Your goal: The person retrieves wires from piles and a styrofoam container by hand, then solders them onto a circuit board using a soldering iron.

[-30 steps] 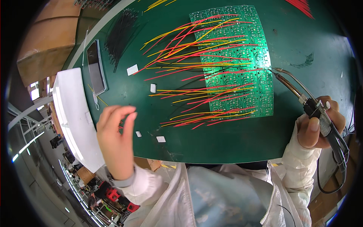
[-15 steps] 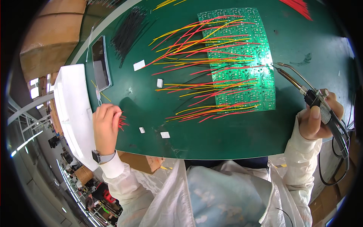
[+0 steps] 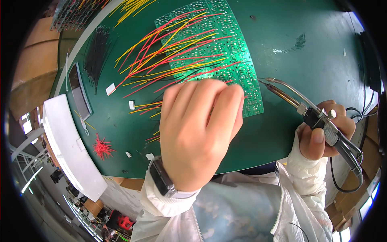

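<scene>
My right hand [image 3: 328, 129] grips a soldering iron [image 3: 318, 117] that has a thin curved metal tube alongside its barrel. The iron's tip points left, by the right edge of a green circuit board panel [image 3: 238, 44]. My left hand [image 3: 197, 125] hovers over the panel's near part, with its fingers curled together. What those fingers hold, if anything, is hidden under the hand. Red, yellow and black wires [image 3: 149, 56] run leftward off the panel in rows. A pile of short red wires [image 3: 103, 147] lies on the table to the left.
A phone [image 3: 80, 90] and a bundle of black wires [image 3: 96, 56] lie at the left, beside a white foam block [image 3: 70, 147]. Yellow wires [image 3: 131, 9] lie at the far edge. Small white pieces [image 3: 111, 89] dot the green table [image 3: 282, 24]. The iron's cable hangs at the right.
My left hand has gone from the red wire pile to above the near part of the panel. My right hand still holds the iron. The whole view has shifted.
</scene>
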A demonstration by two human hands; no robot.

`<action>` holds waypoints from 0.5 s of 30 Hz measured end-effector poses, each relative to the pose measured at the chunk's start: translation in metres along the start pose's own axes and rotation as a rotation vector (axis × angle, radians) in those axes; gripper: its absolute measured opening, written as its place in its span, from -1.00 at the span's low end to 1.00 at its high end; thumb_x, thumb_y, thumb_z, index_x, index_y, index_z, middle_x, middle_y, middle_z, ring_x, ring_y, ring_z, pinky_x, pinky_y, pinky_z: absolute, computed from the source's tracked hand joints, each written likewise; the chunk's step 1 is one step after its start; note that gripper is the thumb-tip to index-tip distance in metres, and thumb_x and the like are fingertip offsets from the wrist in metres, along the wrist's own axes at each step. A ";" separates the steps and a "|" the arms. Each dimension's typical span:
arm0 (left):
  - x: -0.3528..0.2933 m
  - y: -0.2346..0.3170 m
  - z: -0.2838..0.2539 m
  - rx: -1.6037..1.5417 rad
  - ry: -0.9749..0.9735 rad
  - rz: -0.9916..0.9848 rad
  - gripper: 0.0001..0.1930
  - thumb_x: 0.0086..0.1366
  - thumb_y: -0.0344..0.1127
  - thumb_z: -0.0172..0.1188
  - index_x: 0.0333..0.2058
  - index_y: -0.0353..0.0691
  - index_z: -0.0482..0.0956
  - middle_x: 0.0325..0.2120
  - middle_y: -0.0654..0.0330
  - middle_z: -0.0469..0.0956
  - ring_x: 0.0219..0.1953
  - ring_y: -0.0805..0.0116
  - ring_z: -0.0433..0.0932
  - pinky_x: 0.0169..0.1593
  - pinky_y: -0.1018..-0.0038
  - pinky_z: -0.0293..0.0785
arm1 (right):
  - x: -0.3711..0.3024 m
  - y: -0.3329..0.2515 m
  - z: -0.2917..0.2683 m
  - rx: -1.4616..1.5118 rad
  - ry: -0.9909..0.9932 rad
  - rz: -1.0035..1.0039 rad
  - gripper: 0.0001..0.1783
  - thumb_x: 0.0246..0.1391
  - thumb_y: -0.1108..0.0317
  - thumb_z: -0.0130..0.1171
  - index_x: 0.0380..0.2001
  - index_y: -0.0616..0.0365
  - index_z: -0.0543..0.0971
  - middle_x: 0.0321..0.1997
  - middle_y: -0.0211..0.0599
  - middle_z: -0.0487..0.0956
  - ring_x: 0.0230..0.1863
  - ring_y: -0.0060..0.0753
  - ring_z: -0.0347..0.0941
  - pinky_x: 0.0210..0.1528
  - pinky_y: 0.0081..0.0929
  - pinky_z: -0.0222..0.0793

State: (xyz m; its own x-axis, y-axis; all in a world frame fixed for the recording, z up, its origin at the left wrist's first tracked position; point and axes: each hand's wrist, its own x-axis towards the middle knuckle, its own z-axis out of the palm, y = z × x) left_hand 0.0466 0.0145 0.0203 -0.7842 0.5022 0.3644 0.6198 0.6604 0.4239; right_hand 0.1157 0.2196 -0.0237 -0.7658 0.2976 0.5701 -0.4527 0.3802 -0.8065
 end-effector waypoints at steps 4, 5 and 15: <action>0.008 0.000 0.009 0.069 -0.072 0.000 -0.78 -0.22 -0.56 0.25 -0.51 -0.18 0.48 -0.57 0.31 0.43 -0.50 0.35 0.42 -0.35 0.46 0.24 | 0.001 -0.004 -0.003 0.000 -0.034 0.034 -0.58 -0.22 0.26 0.25 -0.40 0.18 0.25 -0.51 -0.21 0.36 -0.65 -0.49 0.27 -0.56 -0.59 0.23; 0.009 0.001 0.009 0.066 -0.081 0.003 -0.78 -0.22 -0.56 0.25 -0.51 -0.18 0.48 -0.57 0.31 0.43 -0.50 0.35 0.42 -0.35 0.46 0.24 | 0.002 -0.004 -0.001 -0.003 -0.029 0.041 -0.58 -0.22 0.26 0.25 -0.40 0.18 0.25 -0.51 -0.21 0.36 -0.65 -0.49 0.27 -0.56 -0.59 0.23; 0.011 0.002 0.011 0.137 -0.101 -0.018 -0.79 -0.25 -0.57 0.26 -0.54 -0.21 0.49 -0.59 0.33 0.44 -0.53 0.41 0.43 -0.34 0.50 0.23 | 0.004 -0.004 0.013 0.031 0.047 -0.018 -0.61 -0.30 0.22 0.26 -0.46 0.17 0.32 -0.64 -0.25 0.32 -0.75 -0.47 0.21 -0.72 -0.64 0.12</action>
State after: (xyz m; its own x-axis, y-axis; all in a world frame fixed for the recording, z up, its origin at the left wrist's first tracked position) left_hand 0.0388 0.0280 0.0163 -0.7981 0.5390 0.2695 0.6018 0.7359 0.3103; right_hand 0.1083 0.2075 -0.0202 -0.7354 0.3323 0.5906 -0.4808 0.3583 -0.8003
